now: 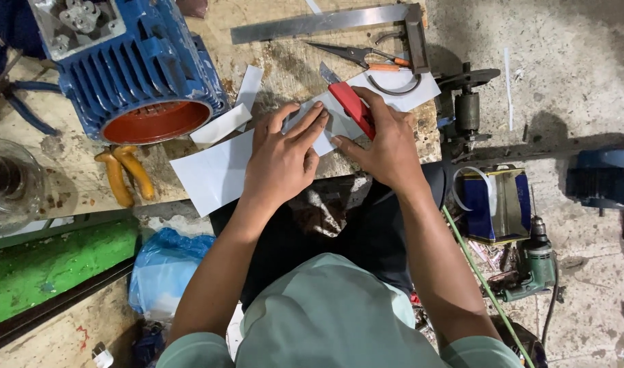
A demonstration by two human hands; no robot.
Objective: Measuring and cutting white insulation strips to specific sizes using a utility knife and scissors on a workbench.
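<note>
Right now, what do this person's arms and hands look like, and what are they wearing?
Both arms are bare from the short sleeves down. The left hand and right hand wear no gloves, rings or watch. The shirt is pale green, with short sleeves ending above the elbows.

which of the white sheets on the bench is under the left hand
The small sheet beside the red cutter, pinned by the left hand. The large sheet and the strip lie untouched to its left.
</note>
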